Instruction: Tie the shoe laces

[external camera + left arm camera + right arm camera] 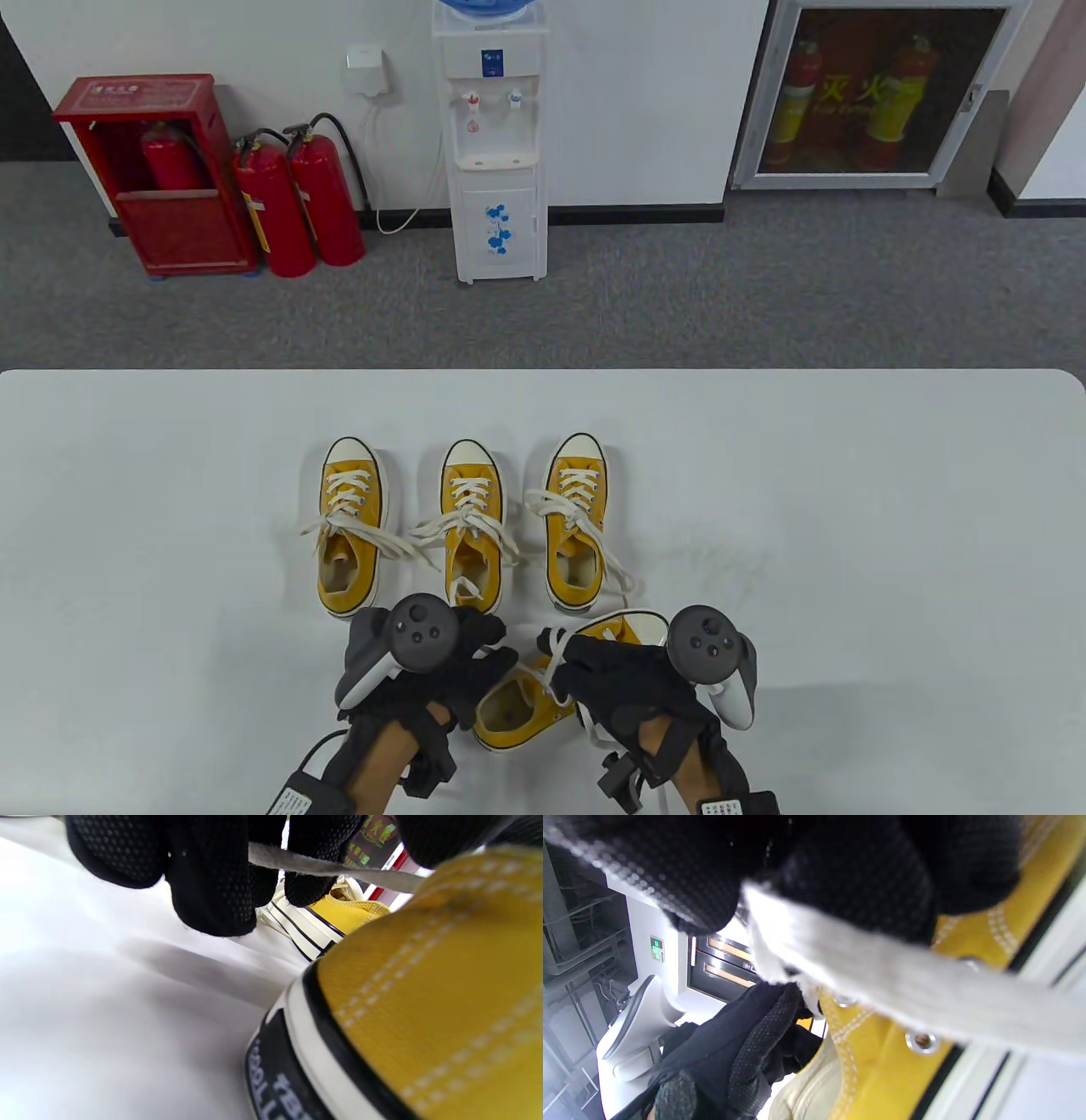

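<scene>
- On the white tabletop [170, 526], three yellow shoes stand side by side in a row near the middle, toes pointing at the far edge.
- Left shoe [348, 531], middle shoe [472, 522] and right shoe [579, 518] each have white laces that hang loose over their sides.
- A fourth yellow shoe [526, 692] lies close to the near edge, between the two hands, turned at a slant with its white toe toward the right.
- The left hand [433, 666] in a black glove sits at the heel end of that shoe. Its fingers [212, 878] are closed on a white lace [331, 868] that runs tight across to the shoe.
- The right hand [632, 679] in a black glove is over the toe half of the same shoe. Its fingers [857, 870] pinch a flat white lace end [882, 980] just above the metal eyelets [922, 1041].
- A gray tracker [420, 632] rides on the back of the left hand, and another tracker [708, 645] rides on the right hand.
</scene>
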The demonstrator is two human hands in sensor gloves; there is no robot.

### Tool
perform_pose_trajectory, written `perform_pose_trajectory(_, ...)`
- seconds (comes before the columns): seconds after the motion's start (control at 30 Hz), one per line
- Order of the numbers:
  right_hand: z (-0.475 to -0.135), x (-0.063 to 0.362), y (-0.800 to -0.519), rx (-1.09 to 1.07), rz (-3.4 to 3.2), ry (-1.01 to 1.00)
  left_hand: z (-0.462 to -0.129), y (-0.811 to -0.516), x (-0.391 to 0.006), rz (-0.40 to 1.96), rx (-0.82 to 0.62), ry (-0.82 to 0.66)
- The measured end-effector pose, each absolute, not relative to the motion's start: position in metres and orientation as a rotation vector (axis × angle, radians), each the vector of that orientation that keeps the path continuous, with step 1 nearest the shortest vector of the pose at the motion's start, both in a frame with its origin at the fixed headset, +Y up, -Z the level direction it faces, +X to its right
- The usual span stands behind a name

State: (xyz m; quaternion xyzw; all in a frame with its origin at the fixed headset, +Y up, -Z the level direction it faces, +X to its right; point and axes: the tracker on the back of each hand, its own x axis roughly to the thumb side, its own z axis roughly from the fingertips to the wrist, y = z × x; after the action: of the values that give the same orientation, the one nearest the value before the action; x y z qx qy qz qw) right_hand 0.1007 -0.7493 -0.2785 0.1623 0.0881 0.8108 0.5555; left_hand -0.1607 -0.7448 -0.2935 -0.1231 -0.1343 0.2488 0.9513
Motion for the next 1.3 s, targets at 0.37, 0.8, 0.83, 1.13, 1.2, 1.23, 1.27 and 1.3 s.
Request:
perform_pose_trajectory(0.37,-0.277,0.101,-0.748,0.389,1.971,0.202,-0.292,-0.738,-0.164,0.775,-0.217,-0.306)
perform_pose_trajectory(0.8,-0.271,0.089,-0.746,0.512,2.062,0.232,-0.284,-0.730,-0.154,0.913,-0.159,-0.336)
perform_pose_trajectory(0.83,-0.270,0.088,-0.745,0.524,2.082,0.222,-0.283,-0.730,-0.154,0.911,-0.156,-0.338)
perform_pose_trajectory(1.13,-0.263,0.082,-0.739,0.607,2.212,0.068,-0.279,-0.729,-0.143,0.852,-0.156,-0.372)
perform_pose_trajectory(1.2,-0.262,0.081,-0.738,0.610,2.216,0.057,-0.278,-0.728,-0.142,0.841,-0.143,-0.371)
perform_pose_trajectory(1.23,-0.262,0.081,-0.738,0.611,2.219,0.055,-0.278,-0.728,-0.142,0.838,-0.139,-0.371)
perform_pose_trajectory(1.27,-0.262,0.081,-0.738,0.606,2.223,0.036,-0.277,-0.727,-0.141,0.831,-0.131,-0.369)
perform_pose_trajectory(1.3,-0.262,0.081,-0.738,0.604,2.221,0.038,-0.277,-0.727,-0.141,0.813,-0.126,-0.370)
